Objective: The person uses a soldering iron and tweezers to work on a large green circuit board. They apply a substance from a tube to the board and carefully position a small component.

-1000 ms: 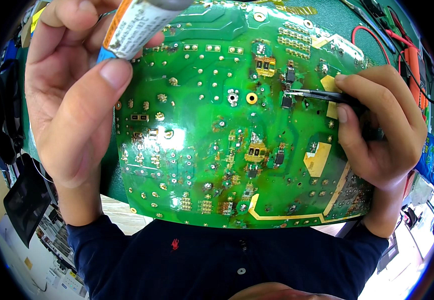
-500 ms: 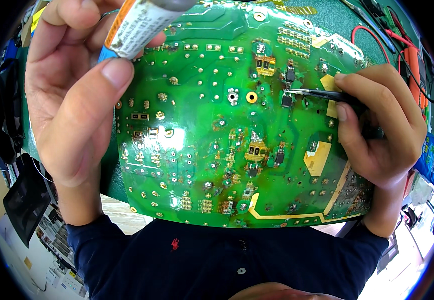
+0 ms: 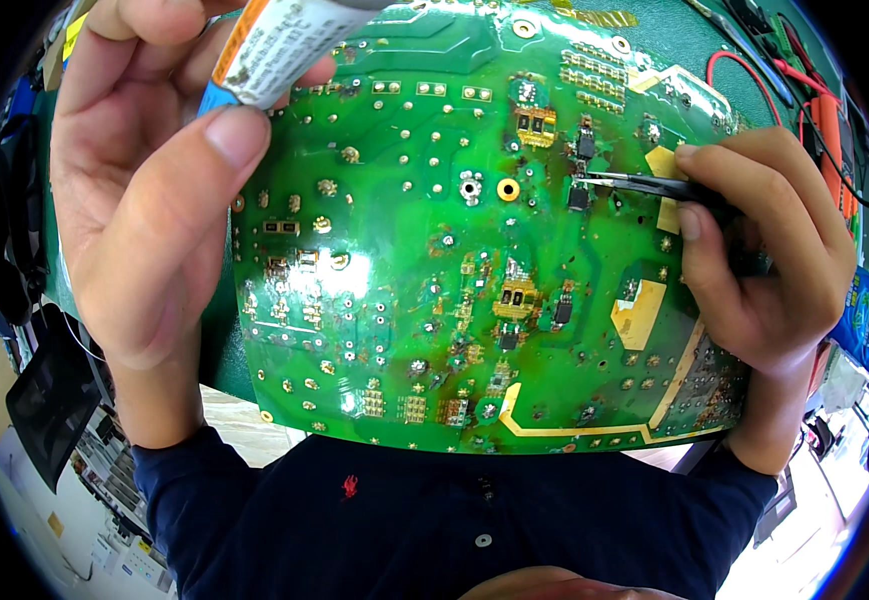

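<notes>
A large green circuit board [image 3: 394,230] lies in front of me, with brown, scorched-looking patches around some of its parts. My left hand [image 3: 149,230] is raised over the board's far left part. Its fingers are closed round a white cylinder [image 3: 289,50] with printed label, orange stripe and blue band; the cylinder's grey far end runs out of the picture, so its kind is unclear. Black tweezers [image 3: 654,187] are pinched in my right hand [image 3: 779,240] at the board's right side. Their tips meet the board beside a small black chip [image 3: 578,199].
Beneath the board is a green mat [image 3: 669,30]. Red and black leads with orange-red probe handles [image 3: 827,150] lie at the far right, near a blue packet [image 3: 861,310]. A black strap [image 3: 4,220] hangs on the left.
The tweezers and my right hand have shifted very slightly right. The board has also moved a few pixels, while my left hand with the cylinder stays nearly where it was.
</notes>
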A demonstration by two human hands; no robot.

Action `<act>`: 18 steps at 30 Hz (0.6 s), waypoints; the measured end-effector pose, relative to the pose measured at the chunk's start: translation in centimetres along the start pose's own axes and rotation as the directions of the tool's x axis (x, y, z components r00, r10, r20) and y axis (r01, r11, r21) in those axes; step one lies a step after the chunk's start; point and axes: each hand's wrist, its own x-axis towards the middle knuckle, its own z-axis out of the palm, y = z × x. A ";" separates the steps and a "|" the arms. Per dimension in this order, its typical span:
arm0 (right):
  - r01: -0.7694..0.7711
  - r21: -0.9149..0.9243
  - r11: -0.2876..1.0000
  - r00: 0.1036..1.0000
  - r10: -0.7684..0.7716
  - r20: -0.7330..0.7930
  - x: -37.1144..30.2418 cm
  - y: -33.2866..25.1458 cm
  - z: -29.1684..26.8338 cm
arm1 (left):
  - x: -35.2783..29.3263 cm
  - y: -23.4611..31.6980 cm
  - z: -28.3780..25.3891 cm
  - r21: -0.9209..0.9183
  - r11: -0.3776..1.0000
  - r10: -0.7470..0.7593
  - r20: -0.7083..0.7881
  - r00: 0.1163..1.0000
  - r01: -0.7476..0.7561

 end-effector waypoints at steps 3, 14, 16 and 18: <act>0.006 -0.001 1.000 1.000 -0.006 -0.001 0.0 0.0 0.0 | 0.0 -0.1 0.0 -0.011 1.000 0.008 0.007 1.000 -0.008; -0.017 -0.014 1.000 1.000 0.017 0.000 0.0 -0.2 0.0 | 0.2 -0.3 0.0 -0.045 0.999 0.025 0.036 0.999 -0.024; -0.019 -0.014 1.000 1.000 0.019 0.004 0.0 -0.2 0.0 | 0.2 -0.3 -0.1 -0.049 0.999 0.026 0.034 0.999 -0.024; -0.024 -0.017 1.000 1.000 0.024 0.007 0.0 -0.2 0.0 | 0.1 -0.3 -0.1 -0.052 0.998 0.022 0.025 0.999 -0.021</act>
